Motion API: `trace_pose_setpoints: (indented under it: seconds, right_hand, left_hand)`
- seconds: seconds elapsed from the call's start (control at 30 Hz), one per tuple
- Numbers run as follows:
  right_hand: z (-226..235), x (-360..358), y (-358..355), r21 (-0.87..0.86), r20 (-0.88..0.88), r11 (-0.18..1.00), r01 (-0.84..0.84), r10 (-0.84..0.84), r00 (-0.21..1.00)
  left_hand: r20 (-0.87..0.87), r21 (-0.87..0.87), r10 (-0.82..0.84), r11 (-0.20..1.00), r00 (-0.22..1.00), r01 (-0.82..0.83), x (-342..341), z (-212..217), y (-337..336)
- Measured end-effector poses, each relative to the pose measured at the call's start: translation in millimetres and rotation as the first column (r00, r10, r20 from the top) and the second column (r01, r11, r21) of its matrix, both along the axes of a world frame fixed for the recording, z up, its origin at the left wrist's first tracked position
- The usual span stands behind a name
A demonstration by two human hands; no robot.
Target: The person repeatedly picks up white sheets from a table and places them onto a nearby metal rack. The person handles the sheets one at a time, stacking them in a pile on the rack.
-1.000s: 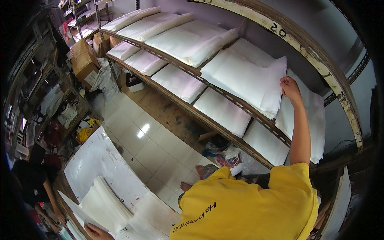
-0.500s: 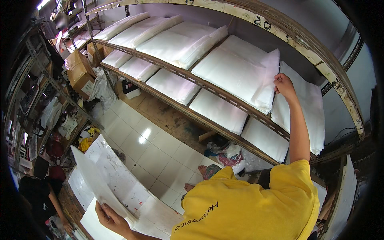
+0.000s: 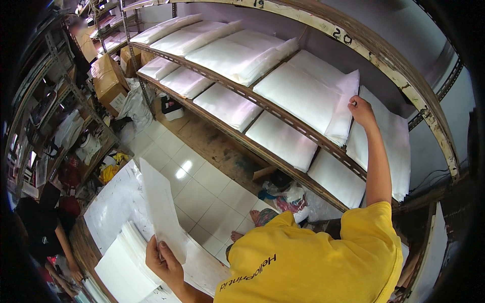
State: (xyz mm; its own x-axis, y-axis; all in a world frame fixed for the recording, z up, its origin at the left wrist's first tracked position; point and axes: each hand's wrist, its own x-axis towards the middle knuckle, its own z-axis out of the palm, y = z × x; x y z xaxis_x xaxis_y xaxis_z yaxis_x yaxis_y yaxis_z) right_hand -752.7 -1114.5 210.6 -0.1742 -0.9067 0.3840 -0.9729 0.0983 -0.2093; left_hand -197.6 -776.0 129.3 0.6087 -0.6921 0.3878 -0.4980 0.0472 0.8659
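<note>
My left hand (image 3: 164,262) is at the lower left, closed on the bottom edge of a thin white sheet (image 3: 160,207) that stands upright above a pile of white sheets (image 3: 126,265). My right hand (image 3: 361,112) reaches up to the shelf, and its fingers pinch the upper right corner of a stack of white packets (image 3: 303,96) lying on the upper shelf board. A yellow shirt (image 3: 313,257) fills the lower middle of the view.
A long metal rack (image 3: 283,113) carries white stacks on two levels. Cardboard boxes (image 3: 106,81) stand at the upper left. A worktable (image 3: 108,207) lies below them. Another person (image 3: 45,237) is at the lower left. Crumpled cloth (image 3: 283,199) lies on the tiled floor.
My left hand has come up from the pile with one white sheet, now held upright. My right hand has stayed at the corner of the shelf stack.
</note>
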Motion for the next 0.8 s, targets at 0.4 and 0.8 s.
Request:
trace_pose_setpoints:
  seconds: [0.4, 0.8]
  right_hand:
    - [-20.6, 185.9, 4.1, 0.471, 0.279, 0.592, -0.655, 0.604, 0.747]
    - [-43.6, 187.3, -32.3, 0.304, 0.285, 0.723, -0.620, 0.552, 0.783]
  left_hand:
    - [0.051, 0.046, -0.161, 0.986, 0.986, 0.159, -29.2, 3.1, -7.2]
    - [-0.088, 0.081, -0.111, 0.990, 0.990, 0.118, -30.2, -0.7, 9.5]
